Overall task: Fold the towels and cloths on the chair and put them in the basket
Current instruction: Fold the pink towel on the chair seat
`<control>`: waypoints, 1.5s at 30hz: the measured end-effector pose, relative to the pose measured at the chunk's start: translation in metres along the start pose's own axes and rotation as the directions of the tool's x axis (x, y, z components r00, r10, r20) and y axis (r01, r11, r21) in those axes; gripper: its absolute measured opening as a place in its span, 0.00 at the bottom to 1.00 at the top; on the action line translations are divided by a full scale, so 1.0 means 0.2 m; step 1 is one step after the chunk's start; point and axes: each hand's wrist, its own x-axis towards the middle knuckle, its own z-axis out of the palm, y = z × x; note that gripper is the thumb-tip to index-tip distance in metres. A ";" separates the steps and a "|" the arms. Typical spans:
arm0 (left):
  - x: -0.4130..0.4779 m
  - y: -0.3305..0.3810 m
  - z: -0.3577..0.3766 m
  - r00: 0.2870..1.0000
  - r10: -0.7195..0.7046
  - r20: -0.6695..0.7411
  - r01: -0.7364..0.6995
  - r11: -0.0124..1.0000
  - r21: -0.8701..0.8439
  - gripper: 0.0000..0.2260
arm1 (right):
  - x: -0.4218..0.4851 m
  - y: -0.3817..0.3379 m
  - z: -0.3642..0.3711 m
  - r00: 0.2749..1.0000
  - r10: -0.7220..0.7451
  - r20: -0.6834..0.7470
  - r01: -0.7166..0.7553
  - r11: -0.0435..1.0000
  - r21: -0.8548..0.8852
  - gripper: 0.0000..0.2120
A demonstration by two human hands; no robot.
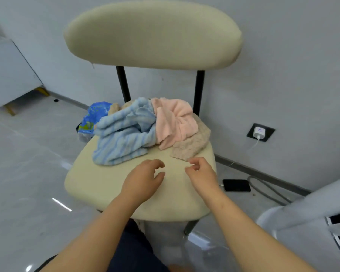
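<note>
Head view. A cream chair [106, 185] stands against a grey wall. Three items lie heaped, unfolded, on the rear half of its seat: a blue striped towel [122, 142] toward the rear left, reaching nearest the left edge; a pink cloth [175, 122] at rear centre, overlapping the blue one; a beige towel [190, 148] beneath the pink, spreading to the right edge.

Both hands hover over the front half of the seat. The left hand [143, 179] has loosely curled fingers and holds nothing. The right hand [201, 173], likewise loosely curled and empty, sits just beside the beige towel's front corner.

On the floor: a blue bag [92, 118] behind the chair's left side, a dark phone [237, 185] to its right. A charger [259, 132] is plugged into the wall.
</note>
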 end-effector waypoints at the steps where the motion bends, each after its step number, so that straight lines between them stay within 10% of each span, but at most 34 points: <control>1: 0.00 0.02 0.01 1.000 0.009 0.007 -0.010 1.000 0.020 0.13 | 0.01 0.01 -0.01 1.000 -0.008 0.002 0.008 1.000 -0.024 0.12; 12: 0.46 0.08 0.05 0.948 0.158 -0.276 -0.113 0.979 0.171 0.22 | 0.23 0.03 -0.04 0.985 0.130 0.114 -0.115 0.985 -0.130 0.11; 20: 0.66 0.03 0.07 0.986 0.057 -0.156 0.018 0.898 0.440 0.15 | 0.26 0.05 -0.03 0.988 0.137 0.070 -0.124 0.980 -0.158 0.09; 26: 0.44 0.13 -0.11 0.913 0.165 -0.372 -0.211 0.974 -0.086 0.09 | 0.21 0.06 -0.04 0.991 0.111 0.079 -0.103 0.990 -0.099 0.10; 34: 0.13 0.08 -0.33 0.868 -0.327 -0.374 -0.112 0.606 -0.788 0.10 | 0.03 0.09 -0.03 0.997 0.035 0.070 -0.038 0.999 0.039 0.10; 40: 0.00 -0.10 -0.32 0.864 -0.353 -0.359 0.001 0.715 -0.700 0.07 | -0.05 0.04 0.10 0.991 -0.028 0.133 0.031 0.999 -0.018 0.13; 45: -0.06 -0.22 -0.17 0.911 -0.410 -0.046 0.329 0.790 -0.518 0.03 | -0.08 0.04 0.19 0.992 -0.047 0.114 0.068 0.980 -0.185 0.14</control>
